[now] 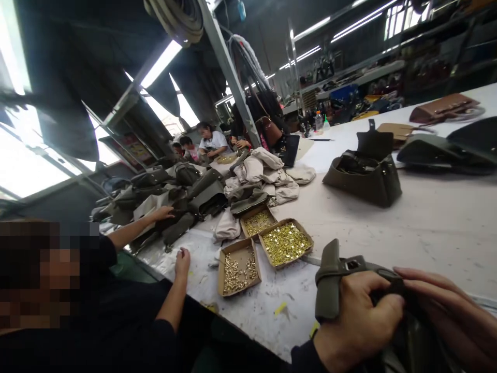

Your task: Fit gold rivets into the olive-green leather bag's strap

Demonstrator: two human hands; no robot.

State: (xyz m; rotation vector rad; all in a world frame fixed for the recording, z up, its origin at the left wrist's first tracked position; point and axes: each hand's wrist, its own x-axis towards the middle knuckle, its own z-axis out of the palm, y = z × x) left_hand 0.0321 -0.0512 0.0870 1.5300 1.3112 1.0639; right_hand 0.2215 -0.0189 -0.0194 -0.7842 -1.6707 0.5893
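At the lower right, my left hand [359, 311] is closed on a dark olive handbag [329, 282] with a flap or strap end and a small metal fitting. Its thumb and bent fingers press into the bag's material. My right hand [446, 305] lies along the bag's other side, with its fingers stretched out nearly flat and touching it near my left fingertips. The right thumb is hidden, and much of the bag's lower part is covered by both hands or cut off by the frame edge.
Shallow cardboard trays of small gold metal pieces [285, 242] stand left of my hands. A co-worker's arm [134, 228] reaches into piled dark bags [207, 191]. Pale cloth pouches [252, 171] lie behind the trays. An open olive bag [363, 178] stands farther right.
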